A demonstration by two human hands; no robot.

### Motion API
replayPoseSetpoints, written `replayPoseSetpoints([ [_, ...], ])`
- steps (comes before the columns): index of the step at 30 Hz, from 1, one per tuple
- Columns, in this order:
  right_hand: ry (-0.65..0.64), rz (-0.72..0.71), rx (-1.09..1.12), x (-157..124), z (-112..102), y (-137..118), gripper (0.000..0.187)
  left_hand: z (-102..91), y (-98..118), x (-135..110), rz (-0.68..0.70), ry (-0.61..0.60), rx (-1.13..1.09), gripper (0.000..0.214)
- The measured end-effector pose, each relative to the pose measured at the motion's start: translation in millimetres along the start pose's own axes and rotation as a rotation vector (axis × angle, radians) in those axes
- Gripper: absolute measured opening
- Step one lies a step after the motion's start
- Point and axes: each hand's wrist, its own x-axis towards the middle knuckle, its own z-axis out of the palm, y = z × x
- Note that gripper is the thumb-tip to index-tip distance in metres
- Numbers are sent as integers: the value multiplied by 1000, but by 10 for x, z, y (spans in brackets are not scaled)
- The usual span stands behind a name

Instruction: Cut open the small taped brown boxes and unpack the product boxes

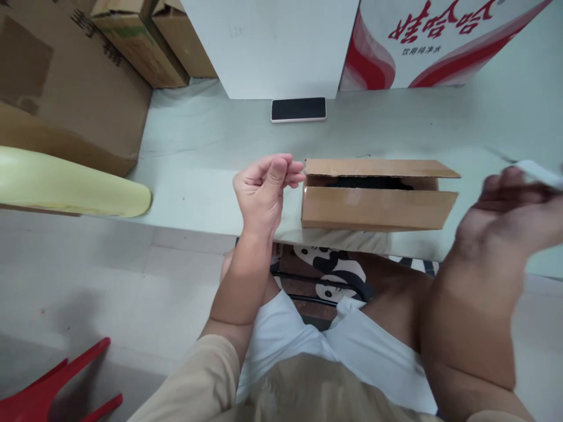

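Note:
A long brown cardboard box lies on the pale table near its front edge, its top flap partly raised. My left hand hovers just left of the box, fingers curled, thumb and fingertips near the flap's corner; I cannot see anything in them. My right hand is blurred at the right edge, fingers closed around a white object that I cannot identify.
A phone lies face up at the back of the table. Cardboard boxes stand at left, a red and white carton at back right. A yellow curved object juts in from the left. A red chair part sits lower left.

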Motion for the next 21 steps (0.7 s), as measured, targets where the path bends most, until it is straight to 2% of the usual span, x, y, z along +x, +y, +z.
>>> replayPoseSetpoints([
  [2,15,-104,-195,167,-73,263,39,1,-6,3,58,-10,4,40],
  [3,-18,-147,-295,241,-124,396,32,4,-7,-6,105,-16,15,37],
  [5,-126,-208,-445,362,-227,618,25,10,-6,-32,190,-26,49,33],
  [7,-234,-186,-532,437,-292,757,21,16,-4,-56,229,-35,84,34],
  [9,-270,-133,-585,472,-298,822,25,20,-8,-67,230,-45,104,37],
  [11,-242,-108,-611,479,-261,846,31,21,-16,-67,213,-56,113,38],
  [17,-287,-59,-592,478,-206,876,31,1,-28,-69,153,-66,130,33],
  [21,-254,-98,-587,486,-233,897,34,-13,-14,-76,148,-58,136,29],
])
